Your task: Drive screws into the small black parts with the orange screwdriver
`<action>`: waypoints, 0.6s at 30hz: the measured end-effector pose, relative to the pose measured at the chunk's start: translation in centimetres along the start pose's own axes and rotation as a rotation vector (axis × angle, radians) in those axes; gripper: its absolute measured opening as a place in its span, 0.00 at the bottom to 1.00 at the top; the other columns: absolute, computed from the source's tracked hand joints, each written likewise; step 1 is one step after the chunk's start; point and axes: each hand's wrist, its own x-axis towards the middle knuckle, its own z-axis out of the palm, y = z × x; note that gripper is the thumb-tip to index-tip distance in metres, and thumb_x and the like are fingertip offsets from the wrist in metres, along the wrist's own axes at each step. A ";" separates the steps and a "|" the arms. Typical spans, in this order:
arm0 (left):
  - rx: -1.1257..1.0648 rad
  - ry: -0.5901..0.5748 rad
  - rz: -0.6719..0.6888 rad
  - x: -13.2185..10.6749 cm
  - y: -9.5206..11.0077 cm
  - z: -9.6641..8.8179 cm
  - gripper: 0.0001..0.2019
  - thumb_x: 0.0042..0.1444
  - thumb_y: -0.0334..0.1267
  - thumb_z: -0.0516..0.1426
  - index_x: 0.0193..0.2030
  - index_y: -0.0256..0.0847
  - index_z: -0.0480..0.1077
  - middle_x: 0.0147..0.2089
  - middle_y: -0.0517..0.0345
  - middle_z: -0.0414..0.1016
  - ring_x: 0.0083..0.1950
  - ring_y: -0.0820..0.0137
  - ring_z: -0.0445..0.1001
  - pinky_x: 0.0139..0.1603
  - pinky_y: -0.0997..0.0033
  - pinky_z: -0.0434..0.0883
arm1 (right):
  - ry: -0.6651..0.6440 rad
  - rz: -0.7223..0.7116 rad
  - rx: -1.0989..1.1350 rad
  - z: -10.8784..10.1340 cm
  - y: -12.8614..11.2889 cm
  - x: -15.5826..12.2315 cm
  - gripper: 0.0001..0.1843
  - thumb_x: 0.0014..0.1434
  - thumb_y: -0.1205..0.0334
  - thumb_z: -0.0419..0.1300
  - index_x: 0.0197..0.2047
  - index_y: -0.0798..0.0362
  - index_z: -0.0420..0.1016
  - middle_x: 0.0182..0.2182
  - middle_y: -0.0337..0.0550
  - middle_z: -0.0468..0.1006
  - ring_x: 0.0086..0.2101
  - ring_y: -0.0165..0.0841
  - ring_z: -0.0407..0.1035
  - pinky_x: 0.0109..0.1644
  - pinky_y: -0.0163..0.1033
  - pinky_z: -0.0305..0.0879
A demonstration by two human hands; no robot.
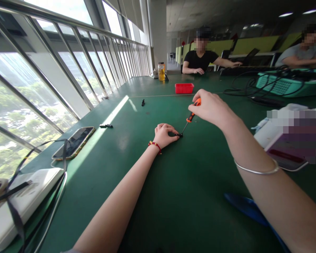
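My left hand [165,136] rests on the green table, its fingers closed on a small black part [177,134] that lies against the tabletop. Above and to the right, my right hand [210,107] grips the orange and black handle of a screwdriver [191,116]. The shaft slants down to the left, and its tip meets the right end of the black part. Whether a screw sits under the tip is too small to make out. Two more dark pieces lie apart on the table: one small black piece [143,102] farther off, another black piece [106,125] to the left.
A red bin [184,88] stands ahead, with a jar of yellow liquid [161,72] behind it. On the left are a phone [74,143], a white power strip [23,203] and cables. A teal basket [279,85] stands right. Two people sit across the table [158,196].
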 end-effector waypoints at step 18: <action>-0.020 0.005 -0.003 0.0 0.0 0.1 0.06 0.45 0.44 0.63 0.31 0.49 0.76 0.47 0.63 0.72 0.58 0.60 0.58 0.62 0.54 0.53 | 0.038 -0.022 0.007 0.4 -1.0 -0.4 0.17 0.54 0.46 0.51 0.27 0.50 0.70 0.24 0.45 0.71 0.29 0.39 0.66 0.30 0.40 0.56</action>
